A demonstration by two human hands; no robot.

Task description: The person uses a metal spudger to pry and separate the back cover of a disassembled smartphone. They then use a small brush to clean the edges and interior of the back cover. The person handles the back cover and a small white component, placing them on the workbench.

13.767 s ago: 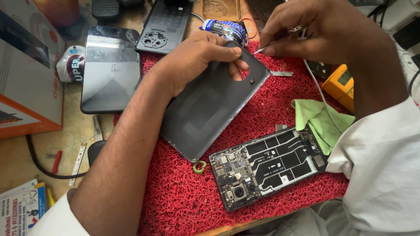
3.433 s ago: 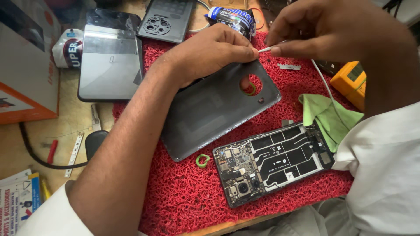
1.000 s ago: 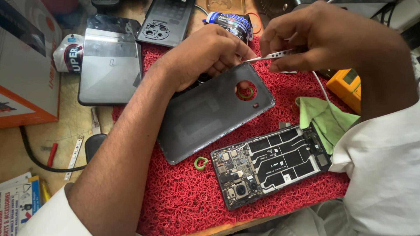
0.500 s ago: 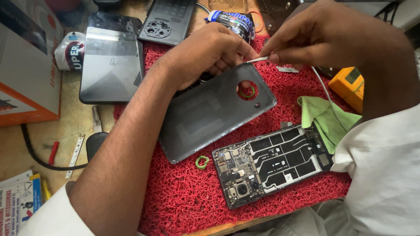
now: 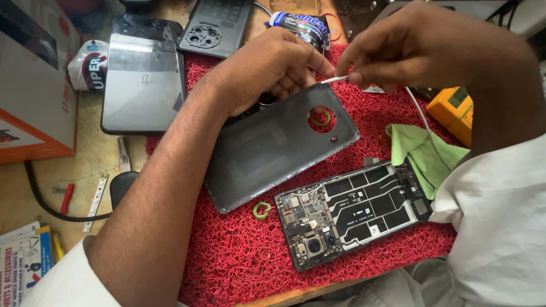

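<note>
Two hands over dark phone back cover (image 5: 273, 150) on red mat (image 5: 239, 256): left hand (image 5: 267, 68) curled, pressing cover's top edge; right hand (image 5: 421, 48) fingers pinched around thin white tool (image 5: 334, 79) above camera hole.

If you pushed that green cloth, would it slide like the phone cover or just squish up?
The green cloth would probably bunch up: it already lies crumpled in soft folds. It looks light and floppy, and the rough red mat under it would likely snag it. The flat grey back cover looks stiff by comparison.
</note>
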